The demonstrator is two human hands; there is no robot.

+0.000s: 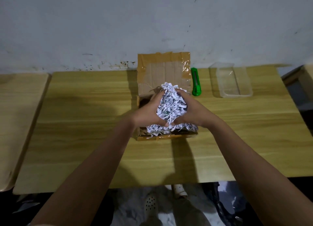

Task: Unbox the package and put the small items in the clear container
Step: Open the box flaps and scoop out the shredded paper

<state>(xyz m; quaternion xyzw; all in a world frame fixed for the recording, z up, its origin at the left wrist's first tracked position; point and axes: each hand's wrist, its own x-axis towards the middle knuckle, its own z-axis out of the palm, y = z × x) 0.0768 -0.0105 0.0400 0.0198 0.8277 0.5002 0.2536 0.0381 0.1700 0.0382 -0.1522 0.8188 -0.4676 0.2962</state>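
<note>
Left hand (149,114) and right hand (191,114), fingers curled, clutch shredded paper (169,105) over the open box (166,136). Risk: small items tangled inside could drop unnoticed.

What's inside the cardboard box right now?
White shredded paper, a wad gripped by the left hand and right hand, fills the cardboard box. Any small items underneath are covered, not visible.
</note>
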